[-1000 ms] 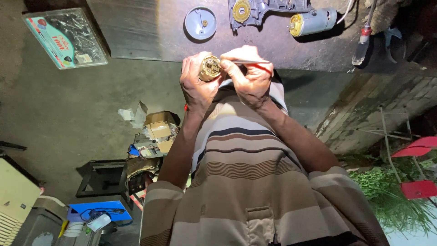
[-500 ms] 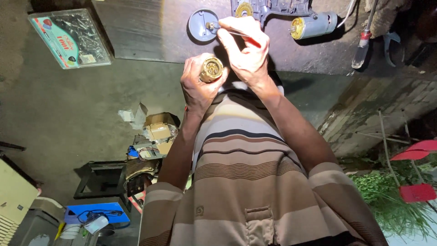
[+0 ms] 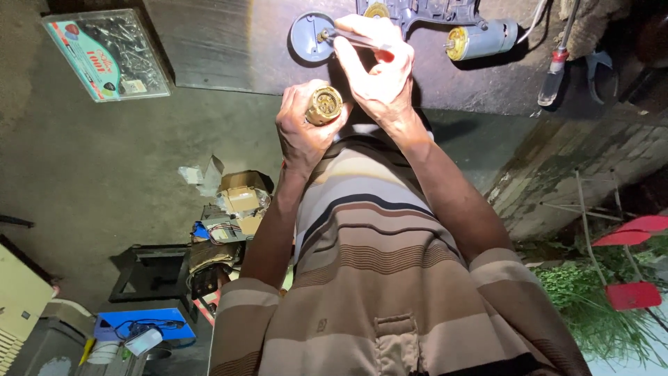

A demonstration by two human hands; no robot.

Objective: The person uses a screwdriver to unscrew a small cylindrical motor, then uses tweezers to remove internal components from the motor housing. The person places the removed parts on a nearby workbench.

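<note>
Two hands, one brass gear unit, one round grey cap. The left hand (image 3: pixel 300 129) grips the brass gear unit (image 3: pixel 324 105) at its fingertips. Just above, the right hand (image 3: pixel 376 69) pinches a thin tool (image 3: pixel 351 38) whose tip touches the round grey cap (image 3: pixel 307 36) on the dark table (image 3: pixel 223 49).

Bright central spotlight, dim corners, sharp focus.

Two hands (image 3: pixel 303 129) (image 3: pixel 376 69), two small motors (image 3: pixel 324 106) (image 3: pixel 481 40), one round lid (image 3: pixel 311 36), one screw box (image 3: pixel 106 54)
</note>
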